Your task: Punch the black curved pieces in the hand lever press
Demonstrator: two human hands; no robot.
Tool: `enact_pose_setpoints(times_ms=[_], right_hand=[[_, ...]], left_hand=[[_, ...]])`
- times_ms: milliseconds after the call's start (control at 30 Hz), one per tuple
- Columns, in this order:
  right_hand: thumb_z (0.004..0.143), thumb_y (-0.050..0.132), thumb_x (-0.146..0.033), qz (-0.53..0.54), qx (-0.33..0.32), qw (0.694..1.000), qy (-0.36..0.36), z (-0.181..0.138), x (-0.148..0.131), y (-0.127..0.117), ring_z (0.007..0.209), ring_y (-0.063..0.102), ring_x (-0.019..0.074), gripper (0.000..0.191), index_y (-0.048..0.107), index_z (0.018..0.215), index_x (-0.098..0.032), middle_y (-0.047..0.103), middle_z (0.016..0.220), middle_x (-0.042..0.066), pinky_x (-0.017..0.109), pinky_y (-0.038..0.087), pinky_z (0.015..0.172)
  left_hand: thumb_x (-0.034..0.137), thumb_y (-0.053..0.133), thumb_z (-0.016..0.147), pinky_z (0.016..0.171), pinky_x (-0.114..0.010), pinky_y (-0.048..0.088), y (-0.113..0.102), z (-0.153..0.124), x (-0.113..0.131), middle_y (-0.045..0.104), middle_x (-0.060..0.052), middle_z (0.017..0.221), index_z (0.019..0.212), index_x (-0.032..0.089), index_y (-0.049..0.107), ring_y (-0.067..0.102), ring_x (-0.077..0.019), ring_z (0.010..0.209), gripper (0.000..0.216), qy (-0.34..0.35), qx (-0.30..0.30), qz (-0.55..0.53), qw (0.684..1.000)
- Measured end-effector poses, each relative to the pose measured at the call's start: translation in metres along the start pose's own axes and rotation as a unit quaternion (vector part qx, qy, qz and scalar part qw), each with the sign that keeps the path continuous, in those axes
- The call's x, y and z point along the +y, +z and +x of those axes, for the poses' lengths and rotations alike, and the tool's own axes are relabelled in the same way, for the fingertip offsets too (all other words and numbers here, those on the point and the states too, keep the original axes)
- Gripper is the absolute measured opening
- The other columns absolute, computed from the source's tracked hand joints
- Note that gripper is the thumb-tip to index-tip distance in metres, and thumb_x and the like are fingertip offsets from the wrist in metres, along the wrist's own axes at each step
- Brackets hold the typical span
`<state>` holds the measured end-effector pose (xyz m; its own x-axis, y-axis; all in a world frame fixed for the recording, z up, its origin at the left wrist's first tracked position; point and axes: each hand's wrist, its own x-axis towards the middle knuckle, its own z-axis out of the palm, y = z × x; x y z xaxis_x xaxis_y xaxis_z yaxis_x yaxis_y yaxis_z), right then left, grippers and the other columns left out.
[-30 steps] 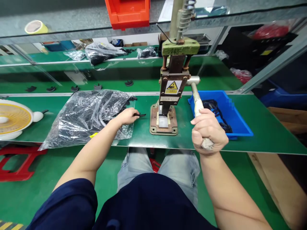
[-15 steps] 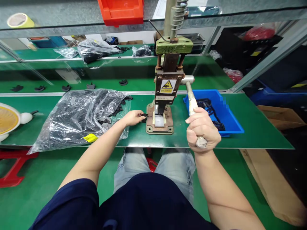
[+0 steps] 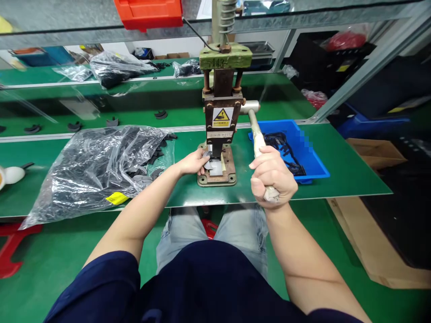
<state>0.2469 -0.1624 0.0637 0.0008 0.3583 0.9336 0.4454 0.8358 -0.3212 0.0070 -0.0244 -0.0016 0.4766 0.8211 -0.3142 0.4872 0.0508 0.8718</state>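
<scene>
My left hand [image 3: 195, 162] pinches a small dark curved plastic part [image 3: 207, 162] at the left side of the press base, close under the ram. Part of that piece is hidden by my fingers. The hand press [image 3: 220, 112] stands upright on the bench, with a warning label on its front and a pale block [image 3: 216, 168] on its base. My right hand [image 3: 274, 175] is wrapped round the press lever [image 3: 256, 130], whose grip is bound in whitish wrapping.
A clear bag [image 3: 97, 166] of dark parts lies left of the press. To the right is a blue bin [image 3: 311, 157] holding black pieces. Several curved parts [image 3: 112, 121] lie along the back strip. An orange bin [image 3: 150, 13] hangs overhead.
My left hand has moved the dark part rightward from beside the base to under the ram. My right hand stays on the lever. The whole view has shifted slightly.
</scene>
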Motion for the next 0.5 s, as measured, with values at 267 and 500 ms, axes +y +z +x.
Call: enact_pose_setpoints(times_ms=[267, 500], right_hand=[[0.081, 0.071, -0.021, 0.010, 0.010, 1.000, 0.003, -0.002, 0.002, 0.001, 0.073, 0.070, 0.0168, 0.027, 0.051, 0.063, -0.025, 0.059, 0.062, -0.007, 0.055, 0.057, 0.108], [0.085, 0.069, -0.029, 0.008, 0.019, 1.000, -0.003, -0.001, 0.002, 0.003, 0.071, 0.071, 0.0166, 0.029, 0.050, 0.063, -0.026, 0.058, 0.060, -0.007, 0.054, 0.059, 0.103]], left_hand=[[0.045, 0.063, 0.107, 0.048, -0.022, 0.048, 0.001, 0.013, 0.006, 0.065, 0.003, 0.055, 0.122, 0.018, 0.053, 0.064, -0.0146, 0.044, 0.032, -0.010, 0.013, 0.006, 1.000], [0.047, 0.065, 0.104, 0.052, -0.026, 0.052, 0.003, 0.020, 0.016, 0.070, -0.001, 0.066, 0.129, 0.019, 0.058, 0.067, -0.0166, 0.050, 0.038, -0.027, 0.011, 0.064, 0.998]])
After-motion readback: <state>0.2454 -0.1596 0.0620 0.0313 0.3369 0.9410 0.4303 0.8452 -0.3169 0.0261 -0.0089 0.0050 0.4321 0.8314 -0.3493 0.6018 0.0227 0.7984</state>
